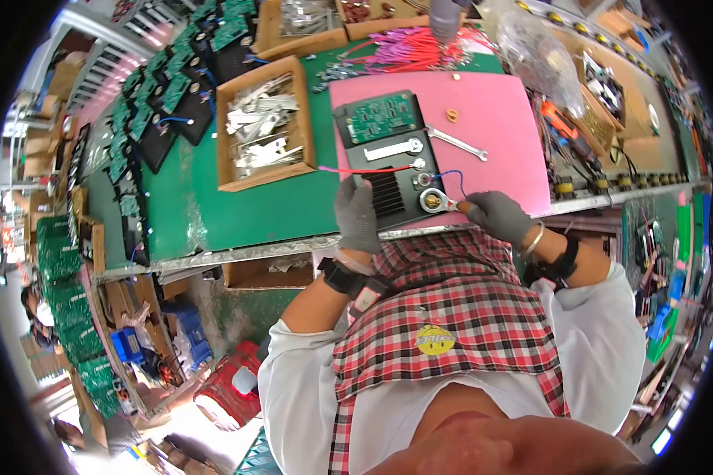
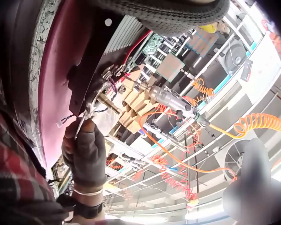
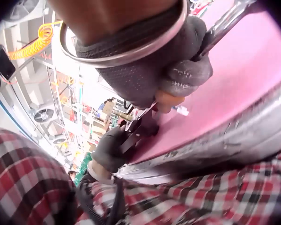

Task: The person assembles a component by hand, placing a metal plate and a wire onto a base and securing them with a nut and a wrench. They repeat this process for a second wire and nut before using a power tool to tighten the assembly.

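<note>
A black finned housing (image 1: 388, 192) lies near the front edge of the pink mat (image 1: 507, 119). My gloved left hand (image 1: 355, 214) grips its left side, thumb near the fins. At its right end, a round metal head (image 1: 433, 200) surrounds a brass threaded stem (image 2: 108, 104). My right hand (image 1: 495, 216) grips the handle of this wrench, hiding most of it. A red wire (image 1: 376, 170) and a blue wire (image 1: 454, 172) run beside the housing. Beyond it are a silver metal bracket (image 1: 392, 149) and a green circuit board (image 1: 382, 117).
Another wrench (image 1: 458, 142) and a small orange-brown ring (image 1: 451, 115) lie on the mat. A cardboard box (image 1: 226, 174) of metal brackets stands at the left. Pink and red wires (image 1: 420, 49) are piled behind. An orange-handled tool (image 1: 561, 123) lies at the right.
</note>
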Motion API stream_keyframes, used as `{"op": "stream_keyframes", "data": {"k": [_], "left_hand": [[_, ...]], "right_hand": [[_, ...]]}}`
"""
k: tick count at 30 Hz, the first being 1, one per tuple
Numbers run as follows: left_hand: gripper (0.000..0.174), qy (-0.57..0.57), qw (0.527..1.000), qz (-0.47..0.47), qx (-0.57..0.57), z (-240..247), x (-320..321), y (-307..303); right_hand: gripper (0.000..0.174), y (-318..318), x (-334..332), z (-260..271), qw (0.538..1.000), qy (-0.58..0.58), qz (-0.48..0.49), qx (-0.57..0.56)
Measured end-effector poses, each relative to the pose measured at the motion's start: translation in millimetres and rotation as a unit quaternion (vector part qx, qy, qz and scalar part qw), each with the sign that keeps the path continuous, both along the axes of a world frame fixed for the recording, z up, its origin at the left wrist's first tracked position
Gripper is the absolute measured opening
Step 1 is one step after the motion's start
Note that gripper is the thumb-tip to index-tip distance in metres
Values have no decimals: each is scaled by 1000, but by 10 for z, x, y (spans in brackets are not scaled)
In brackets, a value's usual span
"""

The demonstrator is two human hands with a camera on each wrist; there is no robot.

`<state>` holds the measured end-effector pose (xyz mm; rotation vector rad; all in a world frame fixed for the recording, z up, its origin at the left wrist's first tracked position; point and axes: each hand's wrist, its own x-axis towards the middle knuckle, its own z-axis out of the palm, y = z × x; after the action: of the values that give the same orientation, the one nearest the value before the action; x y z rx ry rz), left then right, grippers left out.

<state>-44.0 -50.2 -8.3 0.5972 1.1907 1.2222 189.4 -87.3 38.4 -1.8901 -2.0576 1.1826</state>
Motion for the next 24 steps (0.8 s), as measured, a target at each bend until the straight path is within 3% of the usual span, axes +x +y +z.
{"op": "stream_keyframes", "data": {"k": [3, 4, 5, 6, 7, 8, 9, 11, 13, 14, 15, 18, 19, 20, 22, 24], "left_hand": [[16, 94, 992, -77, 35, -182, -116, 78], [16, 249, 952, -133, 120, -223, -186, 114], [17, 395, 878, -186, 197, -257, -275, 136], [17, 526, 773, -235, 266, -209, -362, 151], [25, 655, 607, -292, 343, -112, -526, 147], [26, 516, 775, -300, 209, -22, -643, 168], [26, 344, 891, -290, 64, 67, -758, 216], [23, 524, 834, -142, 103, 271, -1021, 402], [18, 716, 680, -65, 145, 707, -1118, 636], [16, 758, 624, -65, 179, 722, -1253, 822], [16, 796, 563, -64, 212, 712, -1395, 990], [11, 862, 452, -154, 171, 593, -1628, 1334], [9, 870, 437, -185, 136, 489, -1665, 1426], [13, 836, 484, -216, 145, 466, -1706, 1432], [15, 845, 457, -210, 180, 530, -1661, 1398], [15, 859, 436, -216, 161, 560, -1701, 1415]], "right_hand": [[32, 138, -12, 283, 998, -39, 40, 34], [32, 189, 9, 379, 995, -57, 63, 52], [31, 246, 79, 431, 996, 9, 19, 92], [30, 318, 181, 449, 988, 75, -27, 129], [27, 402, 282, 437, 980, 21, -58, 191], [26, 494, 409, 424, 963, -32, -91, 251], [25, 597, 604, 316, 964, -35, -119, 234], [23, 734, 728, 192, 967, -38, -192, 165], [23, 833, 796, 44, 969, -69, -169, 166], [24, 879, 858, -97, 970, -83, -158, 166], [24, 918, 975, -364, 931, -141, -65, 331], [25, 920, 852, -295, 931, -225, -65, 281], [23, 904, 835, -259, 915, -257, -46, 309], [22, 889, 824, -218, 896, -290, -28, 335], [18, 853, 784, -151, 855, -359, 10, 374], [13, 877, 722, -14, 867, -295, 27, 401]]}}
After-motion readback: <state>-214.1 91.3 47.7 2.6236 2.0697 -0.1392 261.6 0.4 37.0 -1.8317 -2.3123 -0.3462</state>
